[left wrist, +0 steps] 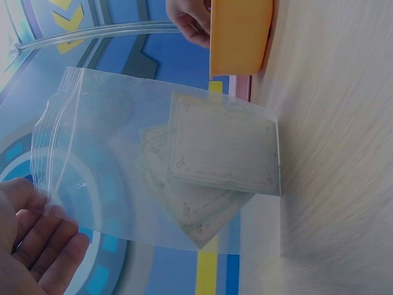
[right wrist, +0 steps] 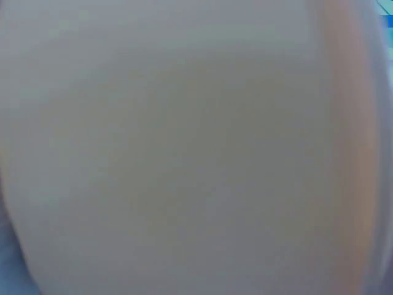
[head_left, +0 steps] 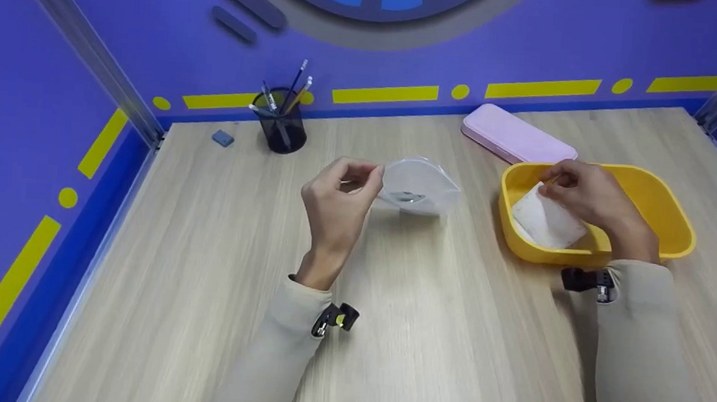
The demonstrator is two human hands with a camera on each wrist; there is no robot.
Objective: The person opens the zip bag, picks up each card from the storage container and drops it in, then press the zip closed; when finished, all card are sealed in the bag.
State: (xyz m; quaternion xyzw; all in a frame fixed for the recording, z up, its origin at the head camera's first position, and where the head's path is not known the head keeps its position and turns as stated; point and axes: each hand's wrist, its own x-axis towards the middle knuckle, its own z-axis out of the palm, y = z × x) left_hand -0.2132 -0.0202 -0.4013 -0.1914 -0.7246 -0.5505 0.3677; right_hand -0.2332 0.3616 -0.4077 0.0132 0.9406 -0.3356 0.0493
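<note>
My left hand (head_left: pixel 341 200) pinches the top edge of a clear zip-lock bag (head_left: pixel 420 177) by one corner. The bag's mouth looks partly spread in the head view. Inside the bag, in the left wrist view, lie overlapping pale note cards (left wrist: pixel 224 144) with patterned borders, near its bottom. At the right, my right hand (head_left: pixel 595 195) reaches over the yellow bin (head_left: pixel 664 213), with thumb and fingers pinching the upper corner of a white card (head_left: pixel 546 220) tilted against the bin's near left side. A blurred pale surface fills most of the right wrist view.
Behind the yellow bin lies a pink pencil case (head_left: pixel 518 133). A black mesh pen holder (head_left: pixel 283 129) with pencils stands at the back left, beside a small blue-grey eraser (head_left: pixel 223 138). Blue panels wall off the table's back and left.
</note>
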